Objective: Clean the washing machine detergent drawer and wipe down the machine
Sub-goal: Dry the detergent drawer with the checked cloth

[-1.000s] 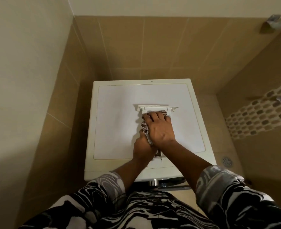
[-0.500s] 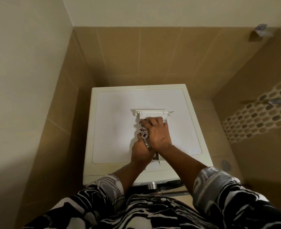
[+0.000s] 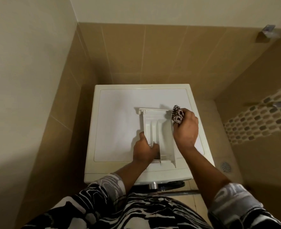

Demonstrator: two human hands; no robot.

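Lifting the cloth [image 3: 177, 115] out of the drawer [image 3: 157, 129] is what's new: a second ago my right hand [image 3: 186, 129] was pressing it into the far end of the tray, and half a second ago it was still rubbing there. Now that hand is off to the side, at about two o'clock from the drawer's middle, fingers curled tight round the bunched cloth, just beside the far right corner.

My left hand [image 3: 144, 151] hasn't let go. It grips the drawer's left wall near my end, at about seven o'clock, thumb along the outside and fingers tucked inside the compartment.

The drawer lies flat on top of the machine [image 3: 120, 113], right of centre, long side running from twelve to six. With the cloth gone I can see the compartments and the divider, and they look pale and bare, though the near end by my fingers is in shadow and I can't tell whether it's clean.

I'd judge the inside pass is about done. The right outer wall seems the likely next spot, and the machine itself is still to wipe.
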